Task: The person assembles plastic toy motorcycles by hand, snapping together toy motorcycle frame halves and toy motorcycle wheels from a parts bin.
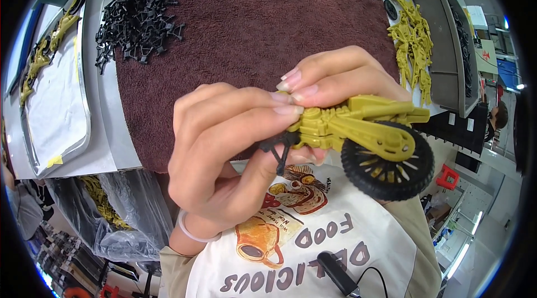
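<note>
One toy motorbike we are gripping — right hand and left hand both. The left is also holding a black piece.

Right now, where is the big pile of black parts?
In the head view, the pile lies upper left, over the left edge of the brown towel, beyond the left hand.

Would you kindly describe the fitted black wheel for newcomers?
Start at the maroon cloth; before it, the left hand and right hand hold a yellow toy motorbike. At its right end, the black wheel is fitted, unlike the loose wheels at upper right.
</note>
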Action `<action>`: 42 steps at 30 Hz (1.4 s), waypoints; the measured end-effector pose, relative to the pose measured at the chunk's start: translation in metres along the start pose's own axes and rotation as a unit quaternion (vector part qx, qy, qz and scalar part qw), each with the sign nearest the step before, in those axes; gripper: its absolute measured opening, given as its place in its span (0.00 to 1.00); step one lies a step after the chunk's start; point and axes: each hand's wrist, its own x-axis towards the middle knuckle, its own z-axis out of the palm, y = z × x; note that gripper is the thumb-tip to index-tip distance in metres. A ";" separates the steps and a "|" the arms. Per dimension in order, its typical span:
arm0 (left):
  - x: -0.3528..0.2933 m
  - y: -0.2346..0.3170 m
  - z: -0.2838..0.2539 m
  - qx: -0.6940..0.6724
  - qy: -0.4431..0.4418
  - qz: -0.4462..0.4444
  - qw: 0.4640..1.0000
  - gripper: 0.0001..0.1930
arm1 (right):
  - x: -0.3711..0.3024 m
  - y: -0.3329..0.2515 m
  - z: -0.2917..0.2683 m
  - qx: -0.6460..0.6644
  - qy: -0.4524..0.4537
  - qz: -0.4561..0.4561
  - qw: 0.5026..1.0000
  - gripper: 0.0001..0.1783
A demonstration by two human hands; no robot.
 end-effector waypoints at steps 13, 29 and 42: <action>-0.009 0.006 0.003 0.027 0.060 0.026 0.997 0.22 | -0.006 -0.007 0.019 -0.014 0.064 -0.072 0.995 0.23; 0.011 0.005 -0.024 -0.197 -0.051 -0.194 0.960 0.16 | -0.015 -0.009 0.035 0.161 0.186 0.210 0.946 0.36; 0.017 -0.028 -0.289 0.136 0.284 -0.275 0.908 0.13 | 0.011 -0.008 0.021 0.067 0.092 0.194 0.974 0.26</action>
